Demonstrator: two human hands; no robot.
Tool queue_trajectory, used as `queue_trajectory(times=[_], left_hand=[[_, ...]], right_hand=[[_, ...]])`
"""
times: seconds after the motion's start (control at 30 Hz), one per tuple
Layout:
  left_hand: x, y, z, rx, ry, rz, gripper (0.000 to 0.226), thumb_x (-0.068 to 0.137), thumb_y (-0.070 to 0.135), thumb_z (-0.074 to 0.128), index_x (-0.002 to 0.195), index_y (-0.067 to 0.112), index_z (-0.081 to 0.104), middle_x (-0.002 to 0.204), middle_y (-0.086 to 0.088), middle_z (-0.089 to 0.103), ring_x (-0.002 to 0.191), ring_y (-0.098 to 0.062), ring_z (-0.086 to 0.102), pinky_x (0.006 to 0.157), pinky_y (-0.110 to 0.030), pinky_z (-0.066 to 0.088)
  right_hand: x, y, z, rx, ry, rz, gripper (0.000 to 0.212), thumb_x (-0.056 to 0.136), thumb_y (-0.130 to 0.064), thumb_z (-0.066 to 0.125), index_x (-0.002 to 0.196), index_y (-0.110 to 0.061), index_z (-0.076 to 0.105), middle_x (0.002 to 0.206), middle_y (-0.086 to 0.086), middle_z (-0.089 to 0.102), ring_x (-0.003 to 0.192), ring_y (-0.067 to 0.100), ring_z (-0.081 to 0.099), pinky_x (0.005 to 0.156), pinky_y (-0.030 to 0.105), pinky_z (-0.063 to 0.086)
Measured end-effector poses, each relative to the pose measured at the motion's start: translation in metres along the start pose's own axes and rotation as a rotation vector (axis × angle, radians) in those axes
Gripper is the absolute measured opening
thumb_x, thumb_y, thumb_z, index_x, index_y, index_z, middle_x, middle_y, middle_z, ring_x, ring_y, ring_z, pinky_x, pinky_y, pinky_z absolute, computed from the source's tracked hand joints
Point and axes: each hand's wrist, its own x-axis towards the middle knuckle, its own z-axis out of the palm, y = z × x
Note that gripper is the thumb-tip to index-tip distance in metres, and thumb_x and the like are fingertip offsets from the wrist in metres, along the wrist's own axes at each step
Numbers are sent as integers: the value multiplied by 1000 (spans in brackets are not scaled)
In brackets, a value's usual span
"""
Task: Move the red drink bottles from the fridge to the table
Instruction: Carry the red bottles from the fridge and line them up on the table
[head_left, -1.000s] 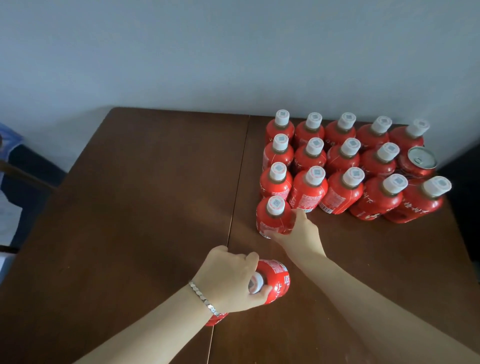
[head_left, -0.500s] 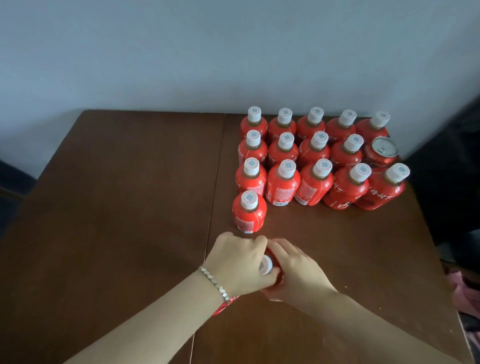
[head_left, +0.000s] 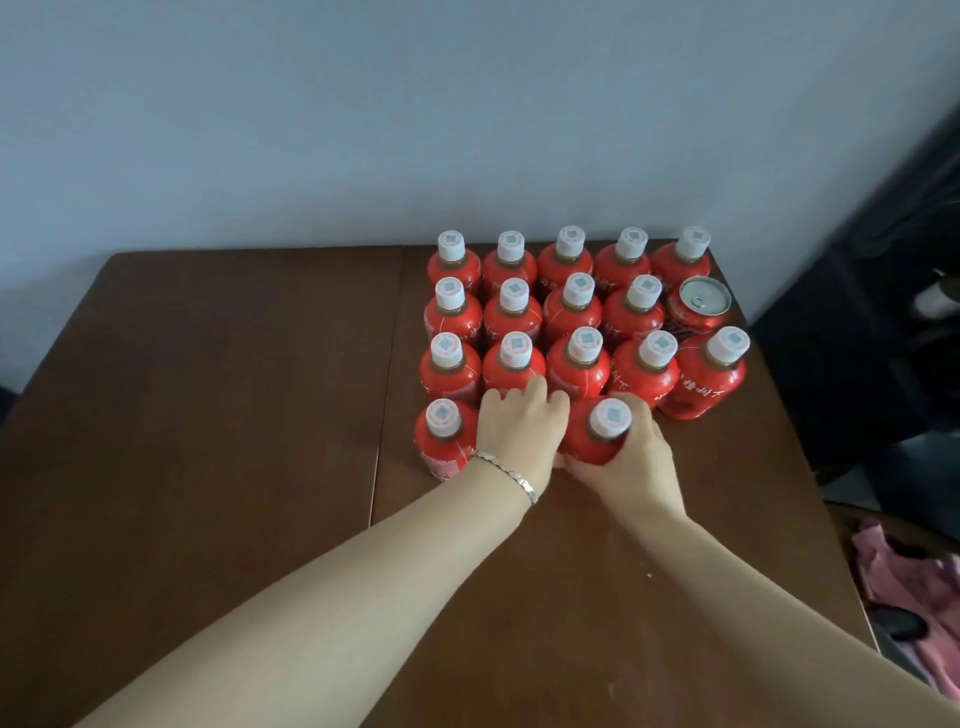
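The red drink bottles (head_left: 571, 319) stand upright in a tight block at the far right corner of the brown table (head_left: 208, 415), white caps up, close to the grey wall (head_left: 363, 130). Three full rows run across. In the middle row, by the table's right edge, a red can (head_left: 698, 312) with a silver top takes the last place. The labels carry white writing too blurred to read.

Nearer the front edge a fourth row is begun. The end bottle (head_left: 444, 447) stands at its left, just right of the seam that runs down the table. Beside it the left hand (head_left: 519, 431) lies knuckles up, a silver bracelet (head_left: 506, 474) on the wrist, fingers bent down together with their tips against the third row. Whatever is under the palm is hidden. Only a sliver of pale red shows at its near side, and I cannot tell whether those fingers are clamped on anything.

Just to its right, the right hand (head_left: 639, 460) grips the gripped bottle (head_left: 592, 441), which is upright. The thumb is curled round the near side and the fingers are wrapped round the far side. The bottle's base is covered, so I cannot say whether it sits on the wood.

Beyond the table's right edge there is a dark shape (head_left: 883, 322) too murky to make out, and lower down a pink cloth (head_left: 904, 566) that is cut off at the border. Both forearms run out of sight at the bottom.
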Motion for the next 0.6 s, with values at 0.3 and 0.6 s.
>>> queue_trajectory(times=[0.3, 0.6], left_hand=[[-48, -43, 22, -328, 377, -375, 92, 62, 48, 77, 136, 10, 39, 137, -22, 40, 125, -37, 41, 100, -48, 39], [-43, -52, 26, -1601, -143, -1003, 89, 77, 38, 74, 145, 32, 17, 142, 0, 39, 122, -27, 49, 88, -41, 54]], right_hand=[[-10, 1, 25, 293, -129, 421, 117, 67, -19, 85, 151, -20, 3, 145, 11, 35, 129, 30, 43, 106, 44, 39], [5, -13, 34, 1316, -72, 807, 82, 75, 9, 65, 142, -25, 30, 121, 25, 53, 101, 41, 62, 76, 59, 53]])
